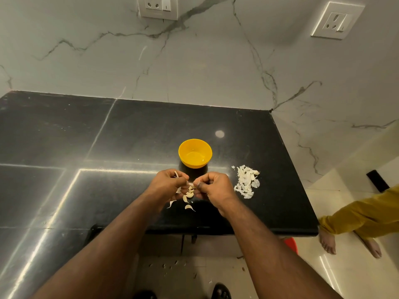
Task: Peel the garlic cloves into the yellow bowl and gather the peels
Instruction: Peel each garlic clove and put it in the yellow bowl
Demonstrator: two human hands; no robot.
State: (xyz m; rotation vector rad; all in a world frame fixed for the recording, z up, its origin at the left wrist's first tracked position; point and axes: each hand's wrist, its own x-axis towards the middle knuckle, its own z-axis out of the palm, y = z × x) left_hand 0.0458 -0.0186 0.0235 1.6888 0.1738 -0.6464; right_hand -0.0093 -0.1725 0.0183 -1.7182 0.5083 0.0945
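A yellow bowl (195, 153) stands upright on the black counter (129, 137), just beyond my hands; I see nothing in it. My left hand (167, 184) and my right hand (212, 185) are close together above the counter, fingers curled, pinching a garlic clove (190, 184) between them. A strip of peel sticks up from my left fingers. Several loose cloves and peel bits (188, 198) lie on the counter under my hands. A pile of white peels (246, 181) lies to the right of my right hand.
The counter's right edge (300, 180) and front edge run close to the work spot. Another person's legs in yellow trousers (362, 216) stand on the floor at the right. A marble wall with sockets rises behind. Peel scraps lie on the floor below.
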